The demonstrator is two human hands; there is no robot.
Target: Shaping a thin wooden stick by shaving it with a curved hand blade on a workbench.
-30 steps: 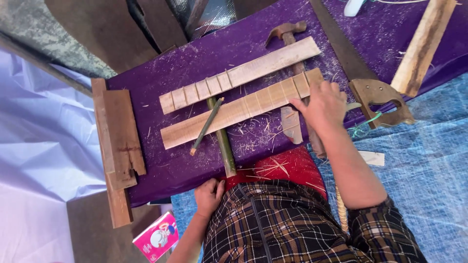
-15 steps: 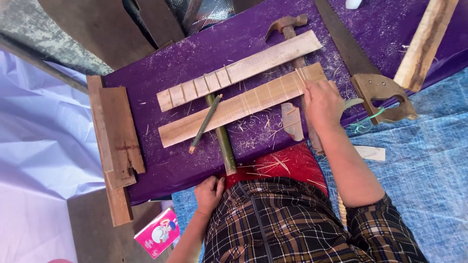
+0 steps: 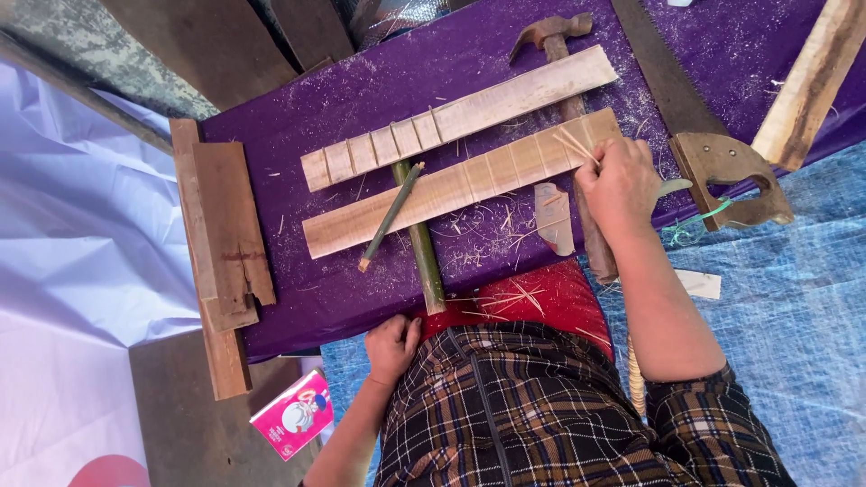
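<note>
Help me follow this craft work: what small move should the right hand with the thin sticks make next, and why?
Probably lower the thin sticks onto the nearer notched wooden strip. The right hand pinches them just above its marked end, tips already pointing at it, while the left hand rests idle at the board's edge.

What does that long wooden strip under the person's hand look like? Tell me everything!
The lower wooden strip is a long, flat slat of pale, light-brown wood. Thin cross lines or cuts divide much of it into small sections. It lies slanted on the purple cloth, just below a similar upper strip. A green bamboo stick crosses under it, and a thinner green stick lies over it. The right hand rests on its right end, pinching thin slivers.
</note>
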